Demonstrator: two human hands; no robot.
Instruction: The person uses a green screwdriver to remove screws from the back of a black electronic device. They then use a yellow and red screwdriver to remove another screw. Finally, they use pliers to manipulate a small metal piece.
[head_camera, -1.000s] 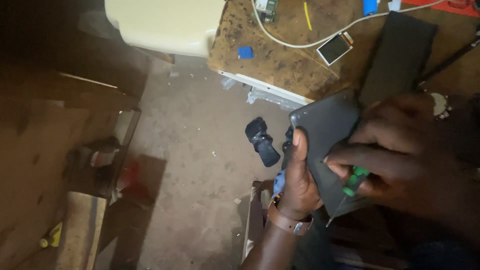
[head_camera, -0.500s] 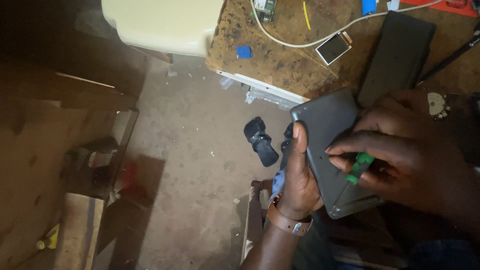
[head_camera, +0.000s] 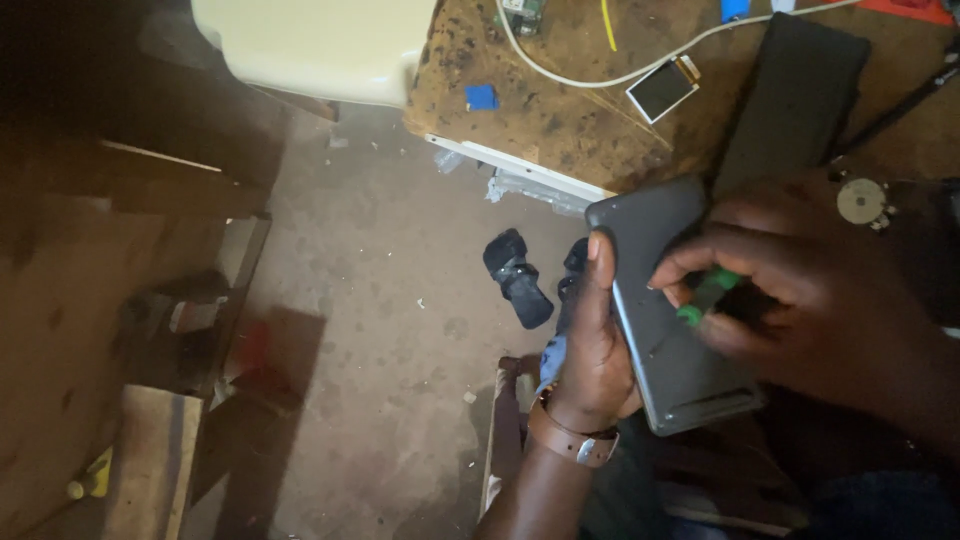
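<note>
Below the near edge of the worn tabletop, the left hand grips a grey flat panel along its left long edge, thumb lying up the face. Over the panel's right side, the right hand pinches a green-handled tool, its tip touching the panel. Another dark slab and a small screen lie on the tabletop, well apart. Left of the hands, the bare floor lies open around a black sandal.
</note>
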